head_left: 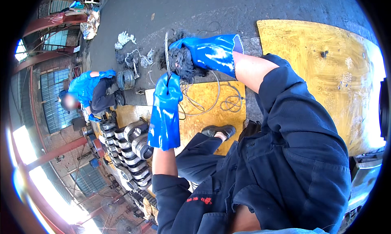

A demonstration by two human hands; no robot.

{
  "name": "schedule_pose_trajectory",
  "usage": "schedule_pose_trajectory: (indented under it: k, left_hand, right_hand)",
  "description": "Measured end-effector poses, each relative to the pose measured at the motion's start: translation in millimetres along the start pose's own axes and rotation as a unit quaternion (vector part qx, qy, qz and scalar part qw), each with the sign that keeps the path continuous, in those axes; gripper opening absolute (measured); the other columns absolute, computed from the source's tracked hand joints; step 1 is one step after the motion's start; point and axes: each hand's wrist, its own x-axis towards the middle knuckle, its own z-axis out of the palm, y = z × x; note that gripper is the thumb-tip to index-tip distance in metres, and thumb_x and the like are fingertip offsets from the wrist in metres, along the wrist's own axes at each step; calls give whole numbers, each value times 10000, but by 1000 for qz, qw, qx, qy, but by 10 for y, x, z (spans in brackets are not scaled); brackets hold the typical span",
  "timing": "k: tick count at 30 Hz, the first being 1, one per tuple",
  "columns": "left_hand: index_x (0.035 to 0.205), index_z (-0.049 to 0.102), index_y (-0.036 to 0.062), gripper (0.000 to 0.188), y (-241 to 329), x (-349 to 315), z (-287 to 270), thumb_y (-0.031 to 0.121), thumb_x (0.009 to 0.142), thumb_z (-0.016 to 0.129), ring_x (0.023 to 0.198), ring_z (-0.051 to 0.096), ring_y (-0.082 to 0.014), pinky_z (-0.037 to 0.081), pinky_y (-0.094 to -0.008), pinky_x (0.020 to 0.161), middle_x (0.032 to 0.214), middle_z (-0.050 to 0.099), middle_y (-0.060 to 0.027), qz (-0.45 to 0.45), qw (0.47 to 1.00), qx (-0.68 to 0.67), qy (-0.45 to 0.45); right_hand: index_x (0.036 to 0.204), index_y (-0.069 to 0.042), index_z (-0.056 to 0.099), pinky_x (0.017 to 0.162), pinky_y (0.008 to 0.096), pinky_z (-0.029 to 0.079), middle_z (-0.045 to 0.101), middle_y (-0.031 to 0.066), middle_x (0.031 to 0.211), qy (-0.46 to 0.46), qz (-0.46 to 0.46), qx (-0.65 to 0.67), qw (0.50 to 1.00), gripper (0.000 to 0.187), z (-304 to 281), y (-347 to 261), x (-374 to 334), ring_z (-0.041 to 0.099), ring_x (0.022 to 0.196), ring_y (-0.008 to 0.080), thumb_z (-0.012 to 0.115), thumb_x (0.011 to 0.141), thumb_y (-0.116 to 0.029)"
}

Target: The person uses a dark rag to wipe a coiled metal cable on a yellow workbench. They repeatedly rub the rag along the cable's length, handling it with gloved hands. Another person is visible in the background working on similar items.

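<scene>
My left hand (167,91), in a long blue rubber glove, is closed around a twisted steel wire rope (166,51), which stands up out of the fist. Just right of the rope, my right hand (201,51), gloved the same way, presses into a dark, shaggy clump of fibres (184,64), like a dirty fluffy rag. Its fingers are mostly buried in the clump, which lies against the rope. Thin wire (203,106) trails in loose loops below my hands, over a yellow board (195,124).
A crouching person (83,89) in blue works at left beside a metal ring (126,79). Rows of steel rings (132,160) stand at lower left. White tangled rags (124,39) lie on the dark floor. A large yellow sheet (317,71) is at right; my shoe (220,131) is below.
</scene>
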Motion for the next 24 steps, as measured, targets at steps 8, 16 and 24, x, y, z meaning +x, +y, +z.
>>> schedule_pose_trajectory:
  k: [8, 16, 24]
  left_hand:
    - [1135, 594, 33, 288, -354, 524, 21, 26, 849, 561, 548, 542, -127, 430, -297, 475, 701, 595, -50, -30, 999, -11, -39]
    - [1096, 613, 84, 175, -212, 247, 213, 167, 951, 558, 484, 473, -91, 349, -262, 421, 603, 493, 20, -11, 996, -84, -8]
    - [994, 656, 82, 184, -409, 94, -271, 244, 972, 570, 483, 430, -72, 319, -244, 436, 589, 499, 11, -123, 989, -69, -55]
  right_hand:
    - [1013, -7, 685, 710, 337, 540, 697, 103, 925, 350, -73, 109, 928, 189, 62, 782, 379, 664, 789, 186, 560, 949, -134]
    - [1022, -22, 716, 832, 370, 508, 709, 118, 920, 386, -26, -167, 907, 237, -114, 355, 130, 663, 892, 216, 545, 927, -155]
    - [1085, -34, 690, 874, 366, 503, 706, 107, 972, 394, -141, -360, 834, 395, -439, 165, 380, 652, 929, 233, 760, 722, -174]
